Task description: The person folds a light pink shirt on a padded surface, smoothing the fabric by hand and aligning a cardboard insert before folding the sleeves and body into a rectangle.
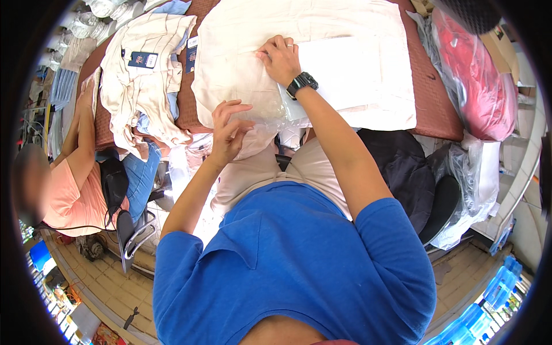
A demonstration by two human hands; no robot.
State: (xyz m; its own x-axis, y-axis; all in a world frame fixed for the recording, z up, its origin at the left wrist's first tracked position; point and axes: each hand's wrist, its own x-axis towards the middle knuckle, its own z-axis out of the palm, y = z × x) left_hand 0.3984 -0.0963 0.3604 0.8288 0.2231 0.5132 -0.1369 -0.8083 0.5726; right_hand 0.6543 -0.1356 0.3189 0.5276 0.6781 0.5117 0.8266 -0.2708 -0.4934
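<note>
The right hand (282, 63) curled on cream fabric (241, 34) at twelve o'clock, pinch unclear; the left hand (229, 133) spread near eleven; flat pressure seemed wisest.

On table (434, 106): cloth (230, 69), sheet (345, 63) on cloth, right hand (283, 60) at sheet's left edge. Left of cloth, shirt (129, 95), tag (142, 59) on shirt; farther left, co-worker (77, 198). Right of table, bagged clothes (474, 77).

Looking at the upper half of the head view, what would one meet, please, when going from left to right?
Cream garment with a navy tag → left hand → right hand → red bundle in clear plastic.
</note>
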